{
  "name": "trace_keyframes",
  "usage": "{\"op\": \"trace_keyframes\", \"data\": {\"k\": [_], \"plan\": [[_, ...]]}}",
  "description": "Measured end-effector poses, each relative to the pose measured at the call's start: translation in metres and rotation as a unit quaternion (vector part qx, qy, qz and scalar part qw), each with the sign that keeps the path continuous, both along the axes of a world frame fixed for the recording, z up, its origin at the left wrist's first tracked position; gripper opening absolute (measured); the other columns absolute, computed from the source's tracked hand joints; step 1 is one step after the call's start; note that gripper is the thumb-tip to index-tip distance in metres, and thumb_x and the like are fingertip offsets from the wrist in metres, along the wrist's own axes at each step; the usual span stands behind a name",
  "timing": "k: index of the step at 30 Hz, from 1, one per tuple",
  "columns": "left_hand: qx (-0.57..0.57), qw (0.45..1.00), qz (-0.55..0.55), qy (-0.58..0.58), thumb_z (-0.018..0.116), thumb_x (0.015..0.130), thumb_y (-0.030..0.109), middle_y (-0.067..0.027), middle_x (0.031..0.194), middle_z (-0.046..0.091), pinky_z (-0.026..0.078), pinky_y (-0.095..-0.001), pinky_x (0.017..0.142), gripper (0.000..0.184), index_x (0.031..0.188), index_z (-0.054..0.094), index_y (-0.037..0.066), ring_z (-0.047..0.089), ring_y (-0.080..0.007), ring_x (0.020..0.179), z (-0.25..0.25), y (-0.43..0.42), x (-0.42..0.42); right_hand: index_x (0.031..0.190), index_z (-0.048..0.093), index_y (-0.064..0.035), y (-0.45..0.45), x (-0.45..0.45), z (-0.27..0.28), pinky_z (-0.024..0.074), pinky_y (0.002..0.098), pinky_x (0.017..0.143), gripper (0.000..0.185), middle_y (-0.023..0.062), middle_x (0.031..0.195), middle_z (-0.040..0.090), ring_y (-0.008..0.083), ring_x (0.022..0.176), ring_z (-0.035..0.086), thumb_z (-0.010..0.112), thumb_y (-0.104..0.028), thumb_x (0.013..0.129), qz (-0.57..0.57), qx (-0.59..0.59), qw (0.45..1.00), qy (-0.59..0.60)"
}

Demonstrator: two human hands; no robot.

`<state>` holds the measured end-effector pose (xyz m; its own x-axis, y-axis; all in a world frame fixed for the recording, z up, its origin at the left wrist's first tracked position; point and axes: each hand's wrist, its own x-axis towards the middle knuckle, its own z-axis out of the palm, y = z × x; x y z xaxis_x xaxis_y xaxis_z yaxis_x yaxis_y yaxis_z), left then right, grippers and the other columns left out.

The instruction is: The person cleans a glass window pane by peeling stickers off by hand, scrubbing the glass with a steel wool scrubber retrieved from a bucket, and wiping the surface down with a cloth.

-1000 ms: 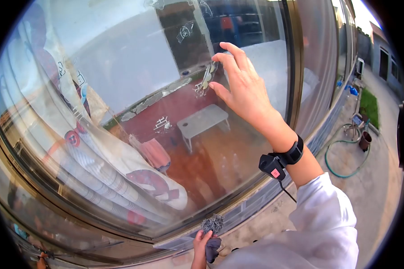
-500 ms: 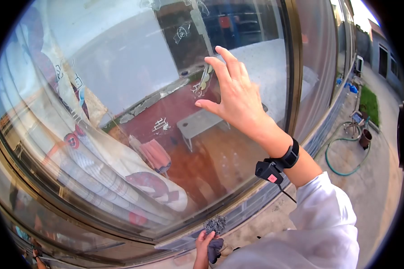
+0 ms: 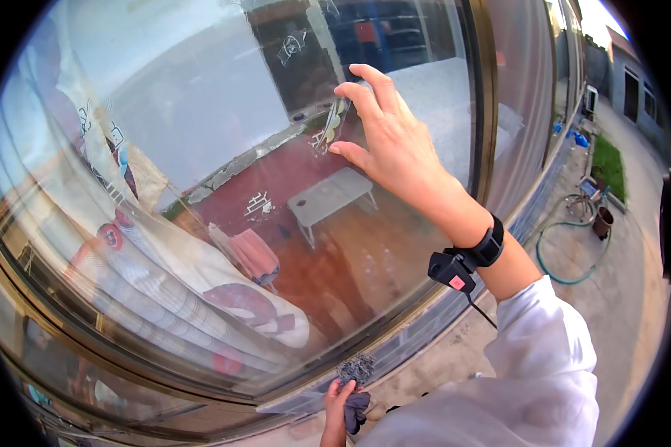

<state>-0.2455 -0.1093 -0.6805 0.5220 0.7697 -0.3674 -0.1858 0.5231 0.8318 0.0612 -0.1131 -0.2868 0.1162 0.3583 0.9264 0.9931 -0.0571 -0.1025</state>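
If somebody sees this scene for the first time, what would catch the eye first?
Most likely the raised right hand, its fingers spread before the large window, with a black wrist device behind it. Near the bottom edge, the left hand holds a grey wiry bundle, perhaps a scrubber. Behind the window, at left, hangs a pale patterned curtain.

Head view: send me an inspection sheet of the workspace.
Surface: window glass, white markings on it.
Things at hand: grey scourer; dark item beside it, unclear what.
Clutter: green hose and brown container on the ground.
Hands: left hand grips the scourer; right hand open, fingers spread, contact with the glass unclear.
Cables: black cable from the wrist device.
Surroundings: curtain and low table behind the glass; grass strip outside.
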Motion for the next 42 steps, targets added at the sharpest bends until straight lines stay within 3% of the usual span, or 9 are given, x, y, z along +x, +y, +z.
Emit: {"op": "trace_keyframes", "data": {"k": [16, 21, 25, 29, 31, 34, 36, 40, 42], "plan": [[-0.007, 0.999, -0.033, 0.002, 0.069, 0.087, 0.01, -0.0115, 0.091, 0.068, 0.054, -0.0303, 0.067, 0.026, 0.108, 0.057, 0.002, 0.067, -0.0189, 0.078, -0.004, 0.0, 0.004, 0.125, 0.048, -0.0089, 0.002, 0.016, -0.01, 0.0563, 0.0383, 0.075, 0.053, 0.0111, 0.136, 0.042, 0.0293, 0.107, 0.055, 0.073, -0.011, 0.079, 0.018, 0.05, 0.997, -0.056], [-0.01, 1.0, -0.02, 0.004, 0.071, 0.086, 0.012, -0.0143, 0.086, 0.069, 0.054, -0.0294, 0.064, 0.026, 0.105, 0.056, 0.001, 0.068, -0.0191, 0.074, 0.004, -0.004, -0.001, 0.103, 0.061, -0.0026, -0.004, 0.019, -0.059, 0.0534, 0.0277, 0.07, 0.023, 0.0079, 0.107, 0.062, 0.0175, 0.088, 0.063, 0.065, 0.003, 0.08, 0.155, 0.092, 0.977, 0.112], [-0.014, 1.0, 0.001, 0.013, 0.07, 0.087, 0.011, -0.0119, 0.09, 0.067, 0.055, -0.0306, 0.066, 0.025, 0.106, 0.057, 0.002, 0.068, -0.0191, 0.076, 0.002, 0.001, -0.014, 0.077, 0.062, -0.0061, -0.028, 0.002, -0.098, 0.0494, 0.0361, 0.084, 0.004, 0.0023, 0.082, 0.063, 0.0194, 0.085, 0.062, 0.064, -0.003, 0.08, 0.187, 0.001, 0.982, 0.017], [-0.006, 0.999, -0.028, 0.024, 0.069, 0.087, 0.011, -0.0093, 0.095, 0.066, 0.056, -0.0321, 0.069, 0.025, 0.108, 0.057, 0.003, 0.068, -0.0193, 0.082, -0.012, 0.008, -0.022, 0.062, 0.058, -0.0098, -0.024, -0.018, -0.103, 0.0419, 0.0471, 0.098, 0.019, 0.0, 0.074, 0.061, 0.02, 0.088, 0.062, 0.067, -0.015, 0.079, 0.148, -0.073, 0.986, -0.022], [-0.007, 1.0, -0.021, 0.022, 0.07, 0.087, 0.01, -0.0087, 0.094, 0.067, 0.056, -0.0319, 0.069, 0.024, 0.106, 0.058, 0.003, 0.067, -0.0188, 0.081, -0.008, 0.005, -0.019, 0.078, 0.063, -0.008, -0.011, -0.02, -0.1, 0.0378, 0.0502, 0.101, 0.012, 0.0015, 0.086, 0.066, 0.0216, 0.095, 0.062, 0.071, -0.016, 0.075, 0.171, -0.081, 0.982, -0.021], [-0.003, 1.0, -0.026, 0.016, 0.07, 0.087, 0.01, -0.0084, 0.094, 0.066, 0.056, -0.0316, 0.069, 0.023, 0.105, 0.058, 0.003, 0.067, -0.0189, 0.081, -0.01, 0.005, -0.019, 0.107, 0.061, -0.0074, 0.02, -0.042, -0.083, 0.0321, 0.054, 0.105, 0.038, 0.0073, 0.115, 0.063, 0.0266, 0.111, 0.057, 0.076, -0.018, 0.074, 0.26, 0.042, 0.961, 0.085], [-0.004, 1.0, -0.022, 0.009, 0.07, 0.087, 0.01, -0.0092, 0.093, 0.066, 0.055, -0.0312, 0.069, 0.024, 0.105, 0.057, 0.003, 0.067, -0.0191, 0.081, -0.014, 0.005, -0.018, 0.131, 0.046, -0.0083, 0.036, -0.052, -0.068, 0.0275, 0.0597, 0.105, 0.072, 0.0136, 0.144, 0.042, 0.0339, 0.13, 0.042, 0.081, -0.02, 0.069, 0.154, 0.092, 0.983, -0.039], [-0.014, 1.0, -0.016, -0.003, 0.07, 0.087, 0.011, -0.0107, 0.092, 0.066, 0.055, -0.0305, 0.068, 0.025, 0.106, 0.056, 0.002, 0.067, -0.0192, 0.079, -0.013, 0.004, -0.022, 0.137, 0.038, -0.0097, 0.058, -0.081, -0.061, 0.016, 0.063, 0.11, 0.083, 0.0155, 0.155, 0.023, 0.0347, 0.144, 0.021, 0.081, -0.021, 0.067, 0.084, 0.096, 0.992, 0.004], [-0.001, 1.0, -0.014, 0.006, 0.07, 0.087, 0.012, -0.0117, 0.09, 0.066, 0.055, -0.0305, 0.066, 0.026, 0.106, 0.055, 0.002, 0.067, -0.0195, 0.078, -0.011, 0.004, -0.026, 0.136, 0.039, -0.0094, 0.059, -0.08, -0.058, 0.017, 0.0651, 0.108, 0.081, 0.0156, 0.154, 0.024, 0.0351, 0.143, 0.022, 0.08, -0.019, 0.067, 0.08, 0.099, 0.992, 0.006]]}}
